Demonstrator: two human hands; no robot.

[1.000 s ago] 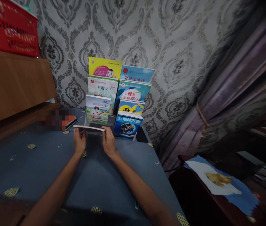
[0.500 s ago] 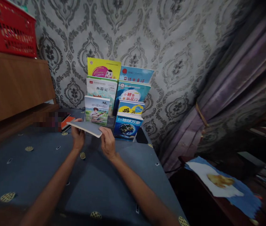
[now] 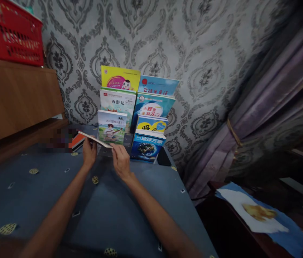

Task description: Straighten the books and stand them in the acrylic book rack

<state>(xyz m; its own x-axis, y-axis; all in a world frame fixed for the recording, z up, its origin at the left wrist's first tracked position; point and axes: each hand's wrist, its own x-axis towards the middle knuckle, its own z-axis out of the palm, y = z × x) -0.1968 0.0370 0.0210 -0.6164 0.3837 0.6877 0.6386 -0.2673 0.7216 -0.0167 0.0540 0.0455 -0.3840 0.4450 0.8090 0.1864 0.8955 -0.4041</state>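
Note:
Between my two hands a thin book [image 3: 95,139] is held up, turned nearly edge-on so that its cover hardly shows. My left hand [image 3: 89,153] is closed on its left end, and my right hand [image 3: 121,160] pinches its right end. Just behind it stands a book with a guitar player on the cover [image 3: 112,128]. A white book [image 3: 118,104] and a yellow book [image 3: 120,77] rise behind that one. To the right, a globe-covered blue book [image 3: 147,146] stands in front of a yellow-and-blue book [image 3: 151,124], a teal book [image 3: 154,105] and a light blue book [image 3: 158,85].
An orange-and-black item [image 3: 76,141] lies at left on the patterned dark tablecloth [image 3: 46,193]. A dark flat object [image 3: 164,157] is beside the globe book. A red basket [image 3: 19,36] sits on a wooden cabinet [image 3: 19,100]. A purple curtain [image 3: 216,143] hangs at right.
The held book has tilted from showing a grey face to nearly edge-on, with both hands still on it. My right hand has shifted slightly left. The view has moved a little.

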